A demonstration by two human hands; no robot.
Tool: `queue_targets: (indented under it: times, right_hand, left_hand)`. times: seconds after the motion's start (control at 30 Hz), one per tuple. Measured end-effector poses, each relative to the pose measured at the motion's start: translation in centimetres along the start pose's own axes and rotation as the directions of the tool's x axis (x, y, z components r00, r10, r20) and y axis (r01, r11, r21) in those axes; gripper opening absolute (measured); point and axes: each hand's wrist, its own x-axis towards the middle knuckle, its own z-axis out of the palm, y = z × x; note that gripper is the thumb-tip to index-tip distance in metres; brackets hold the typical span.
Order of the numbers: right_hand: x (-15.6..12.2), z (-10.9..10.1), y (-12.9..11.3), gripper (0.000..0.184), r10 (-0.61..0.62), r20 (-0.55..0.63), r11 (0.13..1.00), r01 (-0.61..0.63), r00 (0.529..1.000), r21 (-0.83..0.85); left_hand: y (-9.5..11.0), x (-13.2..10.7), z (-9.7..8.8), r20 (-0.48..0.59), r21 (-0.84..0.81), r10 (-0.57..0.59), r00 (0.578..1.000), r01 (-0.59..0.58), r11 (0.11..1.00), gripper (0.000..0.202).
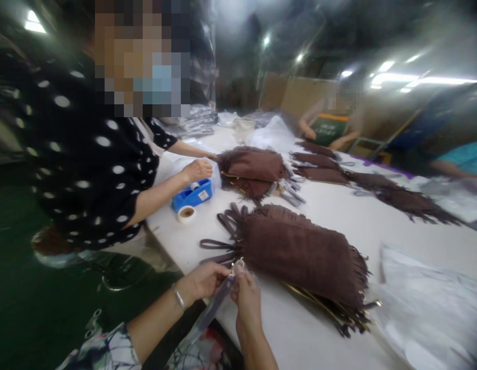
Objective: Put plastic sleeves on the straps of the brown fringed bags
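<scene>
My left hand (208, 280), with a bracelet at the wrist, pinches a small metal clasp at the top of a strap. Close against it, my right hand (247, 294) has its fingers closed on the same clasp end. The wrist strap (212, 314) looks grey, as if sleeved in clear plastic, and hangs down past the table edge toward my lap. Just beyond my hands lies a stack of brown fringed pouches (298, 254), with gold zips along the near side and dark strap loops (217, 244) sticking out at the left. My fingertips hide part of the clasp.
A co-worker in a polka-dot top (88, 154) stands at the left, one hand over a blue tape dispenser (194, 195). A tape roll (187, 214) sits beside it. More brown pouches (253, 167) lie farther back. Clear plastic bags (434, 308) cover the right of the white table (323, 205).
</scene>
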Motion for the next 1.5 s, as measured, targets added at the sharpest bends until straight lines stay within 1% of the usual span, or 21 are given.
queue_targets:
  times: [0.07,0.13,0.2,0.27,0.33,0.43,0.53,0.63,0.77,0.87,0.93,1.0,1.2,1.33,1.43,1.5]
  right_hand:
    - [-0.1,-0.1,-0.1,0.045,0.036,0.026,0.999,-0.037,0.999,0.031]
    - [-0.1,-0.3,-0.1,0.046,0.064,0.049,0.997,-0.065,0.997,0.036]
    - [0.0,-0.4,-0.1,0.048,0.081,0.053,0.996,-0.083,0.995,0.027]
    - [0.1,-0.5,-0.2,0.049,0.093,0.046,0.995,-0.094,0.995,0.014]
    - [0.2,-0.5,-0.2,0.05,0.096,0.038,0.995,-0.096,0.995,0.004]
    - [0.3,-0.5,-0.2,0.049,0.093,0.046,0.996,-0.092,0.995,-0.017]
    - [0.3,-0.5,-0.2,0.046,0.072,0.055,0.995,-0.068,0.996,-0.073]
    - [-0.2,-0.8,-0.3,0.047,0.03,0.069,0.992,-0.022,0.997,-0.123]
    - [-1.4,-2.4,-0.1,0.057,0.01,0.066,0.987,0.001,0.998,-0.16]
    - [-2.3,-4.0,0.3,0.061,-0.032,0.077,0.974,0.049,0.997,-0.223]
    - [-2.8,-4.8,0.5,0.06,-0.05,0.089,0.965,0.071,0.995,-0.253]
    - [-3.0,-5.4,0.7,0.058,-0.055,0.078,0.962,0.074,0.995,-0.262]
    - [-3.1,-6.5,1.2,0.055,-0.052,0.047,0.968,0.062,0.998,-0.245]
    - [-3.3,-7.9,1.5,0.053,-0.032,0.037,0.973,0.039,0.999,-0.227]
    - [-3.2,-9.4,0.8,0.053,-0.021,0.003,0.974,0.021,1.0,-0.227]
    - [-2.8,-10.4,-0.2,0.056,-0.041,-0.057,0.973,0.027,0.998,-0.227]
  left_hand:
    - [0.1,-0.1,-0.1,0.053,0.015,-0.015,0.998,0.014,1.0,0.01]
    - [-0.2,-0.2,0.1,0.082,0.011,0.018,0.996,-0.019,1.0,0.013]
    - [-0.8,-0.4,0.3,0.084,-0.003,0.109,0.99,-0.109,0.994,0.018]
    - [-1.5,-0.4,0.5,0.063,-0.014,0.201,0.978,-0.2,0.98,0.023]
    - [-2.1,-0.2,0.7,0.044,-0.022,0.244,0.969,-0.243,0.97,0.027]
    - [-2.5,0.1,0.8,0.036,-0.038,0.221,0.975,-0.219,0.975,0.03]
    - [-2.4,0.3,0.7,0.023,-0.047,0.21,0.977,-0.209,0.977,0.032]
    - [-2.1,0.0,0.2,0.063,-0.07,0.227,0.972,-0.223,0.972,0.035]
    - [-1.7,-0.6,-0.6,0.164,-0.071,0.226,0.96,-0.217,0.974,0.049]
    - [-1.7,-0.6,-0.8,0.18,0.0,0.205,0.962,-0.208,0.978,0.053]
    - [-1.8,-0.4,-0.6,0.169,0.043,0.194,0.966,-0.204,0.978,0.049]
    - [-1.9,-0.1,-0.4,0.173,0.053,0.192,0.966,-0.204,0.978,0.043]
    - [-1.7,0.5,0.2,0.192,0.021,0.188,0.963,-0.196,0.98,0.031]
    - [-1.7,1.0,0.3,0.174,0.007,0.229,0.958,-0.233,0.972,0.028]
    - [-1.9,1.3,0.4,0.146,0.006,0.278,0.949,-0.281,0.96,0.029]
    - [-1.9,1.1,0.3,0.136,0.023,0.301,0.944,-0.307,0.952,0.03]
